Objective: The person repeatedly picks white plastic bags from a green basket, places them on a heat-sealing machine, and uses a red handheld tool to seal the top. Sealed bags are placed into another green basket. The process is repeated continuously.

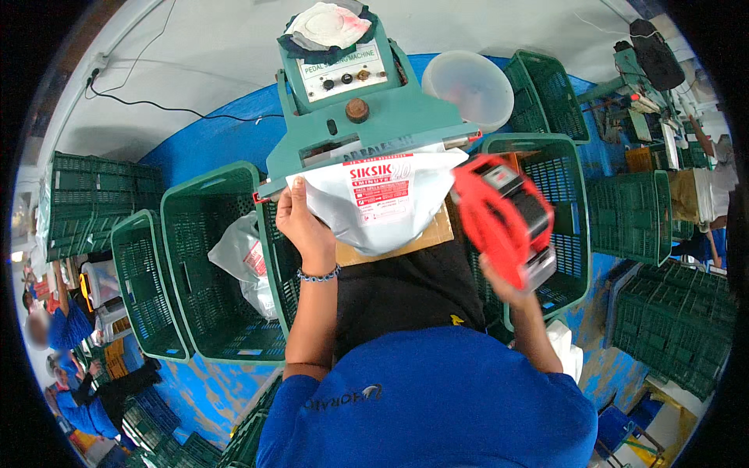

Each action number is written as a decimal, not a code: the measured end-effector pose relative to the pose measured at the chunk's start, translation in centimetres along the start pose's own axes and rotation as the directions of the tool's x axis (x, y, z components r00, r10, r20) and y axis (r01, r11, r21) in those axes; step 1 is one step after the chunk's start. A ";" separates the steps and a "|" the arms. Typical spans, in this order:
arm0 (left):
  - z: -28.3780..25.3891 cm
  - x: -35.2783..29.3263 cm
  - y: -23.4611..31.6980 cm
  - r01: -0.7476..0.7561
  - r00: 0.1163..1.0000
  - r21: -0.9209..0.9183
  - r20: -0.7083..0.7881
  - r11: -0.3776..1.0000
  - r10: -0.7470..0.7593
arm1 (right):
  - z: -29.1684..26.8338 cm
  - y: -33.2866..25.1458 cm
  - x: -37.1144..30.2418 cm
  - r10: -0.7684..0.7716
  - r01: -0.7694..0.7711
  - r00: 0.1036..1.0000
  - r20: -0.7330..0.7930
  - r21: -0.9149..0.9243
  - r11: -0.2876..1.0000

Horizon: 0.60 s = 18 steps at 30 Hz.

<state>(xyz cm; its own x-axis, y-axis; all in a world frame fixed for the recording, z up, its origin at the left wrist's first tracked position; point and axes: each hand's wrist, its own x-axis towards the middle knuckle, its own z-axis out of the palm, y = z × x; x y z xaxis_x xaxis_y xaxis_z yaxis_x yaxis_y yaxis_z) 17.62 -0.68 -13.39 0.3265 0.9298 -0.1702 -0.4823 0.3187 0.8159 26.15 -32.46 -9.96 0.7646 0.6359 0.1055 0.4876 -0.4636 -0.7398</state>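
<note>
A white plastic pouch (pixel 374 204) with red print hangs at the front jaw of a green pedal sealing machine (pixel 355 117). My left hand (pixel 306 232) is closed on the pouch's upper left corner, thumb on its front face. To the right of the pouch, my right hand (pixel 507 285) grips a bulky red and black handheld device (pixel 503 222), blurred by motion. Its grip fingers are partly hidden. A brown cardboard piece (pixel 441 231) shows behind and below the pouch, above my lap.
On my left, a green crate (pixel 175 226) holds another white printed pouch (pixel 251 261). A second green crate (pixel 581 226) stands at my right, near a round translucent tub (pixel 468 90). Stacked crates (pixel 675 312) stand farther right. Other people work at far left and right.
</note>
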 end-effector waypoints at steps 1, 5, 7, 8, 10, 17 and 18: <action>0.0 0.0 0.0 -0.011 1.000 0.010 0.001 1.000 0.011 | 0.9 -1.4 -0.9 -0.126 0.126 0.992 0.010 -0.025 0.992; 0.2 -0.3 -0.2 -0.034 0.999 -0.016 -0.005 0.999 0.034 | 2.1 -3.4 -0.7 0.170 -0.184 0.969 0.182 0.064 0.981; 0.3 -0.2 -0.5 -0.051 0.999 -0.015 -0.011 0.999 0.050 | 0.4 -3.1 -1.0 0.379 -0.256 0.834 0.401 -0.327 0.910; 0.3 -0.1 -0.6 -0.072 0.997 -0.028 0.009 0.997 0.072 | -0.6 -2.8 -1.4 0.444 -0.305 0.789 0.424 -0.358 0.883; 0.0 0.2 -0.7 -0.079 0.997 -0.030 0.010 0.996 0.079 | -2.8 -2.2 -2.9 0.512 -0.337 0.714 0.478 -0.406 0.849; -4.7 -3.1 -1.0 -0.095 0.984 0.351 0.176 0.932 0.034 | -6.1 4.1 6.1 0.460 -0.468 0.862 0.210 0.679 0.566; -5.5 -4.1 -1.4 -0.079 0.959 0.405 0.279 0.911 -0.041 | -5.4 5.6 9.7 0.399 -0.413 0.896 0.194 0.692 0.591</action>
<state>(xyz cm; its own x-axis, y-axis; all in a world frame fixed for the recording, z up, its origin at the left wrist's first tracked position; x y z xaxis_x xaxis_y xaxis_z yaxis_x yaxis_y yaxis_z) 12.51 -3.94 -16.90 0.5594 0.8278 -0.0423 -0.1357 0.1418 0.9806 38.58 -32.21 -9.47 0.7980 0.5045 -0.3297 -0.3195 -0.1098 -0.9412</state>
